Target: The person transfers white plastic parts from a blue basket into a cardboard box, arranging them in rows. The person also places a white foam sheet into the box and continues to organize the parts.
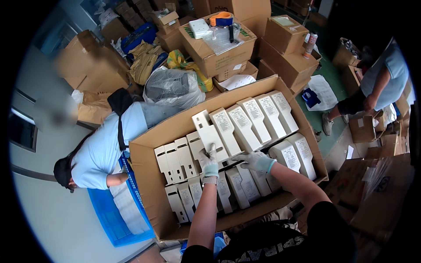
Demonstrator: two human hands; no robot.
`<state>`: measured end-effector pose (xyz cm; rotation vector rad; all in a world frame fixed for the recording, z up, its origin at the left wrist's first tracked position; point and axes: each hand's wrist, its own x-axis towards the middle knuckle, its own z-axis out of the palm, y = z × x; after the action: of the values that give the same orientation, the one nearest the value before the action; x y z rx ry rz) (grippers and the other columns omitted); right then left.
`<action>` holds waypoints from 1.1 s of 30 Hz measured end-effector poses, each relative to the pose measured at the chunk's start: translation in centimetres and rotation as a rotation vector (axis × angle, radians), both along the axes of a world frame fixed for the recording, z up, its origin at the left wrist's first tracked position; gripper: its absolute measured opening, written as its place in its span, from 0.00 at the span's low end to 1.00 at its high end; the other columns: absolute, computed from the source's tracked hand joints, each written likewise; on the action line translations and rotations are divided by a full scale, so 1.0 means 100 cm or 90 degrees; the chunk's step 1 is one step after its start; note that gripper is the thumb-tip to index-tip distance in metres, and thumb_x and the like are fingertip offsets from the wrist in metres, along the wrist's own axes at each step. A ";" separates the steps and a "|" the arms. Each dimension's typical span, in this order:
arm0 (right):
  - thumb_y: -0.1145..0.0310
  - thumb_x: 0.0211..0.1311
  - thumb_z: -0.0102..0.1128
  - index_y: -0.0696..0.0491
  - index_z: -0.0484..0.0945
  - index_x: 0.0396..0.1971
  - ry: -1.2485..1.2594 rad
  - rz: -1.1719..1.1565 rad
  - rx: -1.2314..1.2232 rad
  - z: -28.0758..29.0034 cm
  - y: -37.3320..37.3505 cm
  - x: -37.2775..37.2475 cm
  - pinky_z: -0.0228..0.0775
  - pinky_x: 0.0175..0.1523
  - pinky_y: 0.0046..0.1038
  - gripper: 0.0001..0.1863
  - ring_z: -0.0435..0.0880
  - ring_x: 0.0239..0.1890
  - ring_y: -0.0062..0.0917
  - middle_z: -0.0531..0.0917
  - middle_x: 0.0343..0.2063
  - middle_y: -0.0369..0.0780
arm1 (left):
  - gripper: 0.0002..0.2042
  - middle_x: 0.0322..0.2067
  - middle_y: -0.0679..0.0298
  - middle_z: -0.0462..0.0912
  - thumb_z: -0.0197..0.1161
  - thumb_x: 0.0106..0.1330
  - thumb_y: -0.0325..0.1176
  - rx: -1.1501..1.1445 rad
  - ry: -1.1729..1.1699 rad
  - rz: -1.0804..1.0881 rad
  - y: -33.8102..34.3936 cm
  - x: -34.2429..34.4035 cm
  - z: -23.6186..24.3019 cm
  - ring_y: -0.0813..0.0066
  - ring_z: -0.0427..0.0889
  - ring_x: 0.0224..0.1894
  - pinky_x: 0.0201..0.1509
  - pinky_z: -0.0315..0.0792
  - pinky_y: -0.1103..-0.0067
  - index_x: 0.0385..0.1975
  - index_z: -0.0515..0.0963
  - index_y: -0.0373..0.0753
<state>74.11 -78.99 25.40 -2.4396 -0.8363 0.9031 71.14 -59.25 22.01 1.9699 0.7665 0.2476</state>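
Observation:
A large open carton [149, 201] holds two rows of white plastic casings with printed labels. My left hand [208, 163], in a pale glove, closes on the near end of one white casing [205, 125] with slots. That casing sits higher than its neighbours, tilted over the far row. My right hand [258, 162], gloved as well, lies over the gap between the rows, fingers stretched left towards the held casing's near end. Its fingertips are partly hidden among the casings. Just below it stand labelled casings [248, 184] of the near row.
To the left a person in a light blue shirt [125, 127] bends over a blue plastic crate [105, 217]. Stacked cartons [219, 61] and a bagged grey bundle [173, 87] fill the far side. Another person [386, 81] stands at right, near a spray can [310, 44] on boxes.

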 end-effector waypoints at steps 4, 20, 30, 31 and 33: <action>0.55 0.55 0.52 0.36 0.68 0.54 0.006 0.025 0.025 -0.028 0.022 -0.013 0.69 0.49 0.36 0.24 0.80 0.40 0.38 0.81 0.38 0.44 | 0.27 0.41 0.48 0.77 0.61 0.58 0.43 0.106 -0.153 -0.077 0.025 -0.001 -0.045 0.57 0.78 0.41 0.43 0.72 0.70 0.52 0.64 0.32; 0.62 0.53 0.50 0.54 0.73 0.45 -0.003 0.313 -0.060 0.053 -0.014 -0.012 0.70 0.46 0.39 0.20 0.80 0.40 0.40 0.80 0.36 0.49 | 0.41 0.51 0.41 0.68 0.63 0.56 0.45 -0.053 0.003 -0.072 -0.010 -0.011 0.014 0.56 0.74 0.50 0.51 0.69 0.71 0.60 0.49 0.25; 0.60 0.56 0.50 0.61 0.74 0.41 -0.478 0.722 -0.104 0.294 -0.004 -0.082 0.76 0.37 0.35 0.20 0.82 0.31 0.39 0.79 0.32 0.55 | 0.34 0.53 0.40 0.64 0.61 0.59 0.44 0.048 0.109 0.000 -0.009 -0.027 0.029 0.52 0.67 0.55 0.54 0.67 0.70 0.61 0.54 0.35; 0.60 0.56 0.50 0.61 0.73 0.42 -0.476 0.758 -0.082 0.296 0.002 -0.088 0.76 0.36 0.35 0.20 0.82 0.31 0.39 0.79 0.31 0.55 | 0.33 0.52 0.42 0.65 0.61 0.59 0.42 0.036 0.087 0.038 0.002 -0.044 0.029 0.55 0.68 0.55 0.54 0.67 0.72 0.60 0.55 0.35; 0.59 0.57 0.50 0.61 0.72 0.43 -0.463 0.816 -0.051 0.298 0.013 -0.094 0.76 0.36 0.34 0.21 0.82 0.31 0.38 0.79 0.31 0.55 | 0.30 0.51 0.46 0.67 0.60 0.61 0.39 0.017 0.048 0.108 0.033 -0.079 0.018 0.61 0.69 0.54 0.53 0.67 0.74 0.59 0.57 0.34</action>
<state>64.72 -77.66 55.22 -2.0723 -2.7849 0.2800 63.29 -55.96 23.80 1.9501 0.9859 0.2879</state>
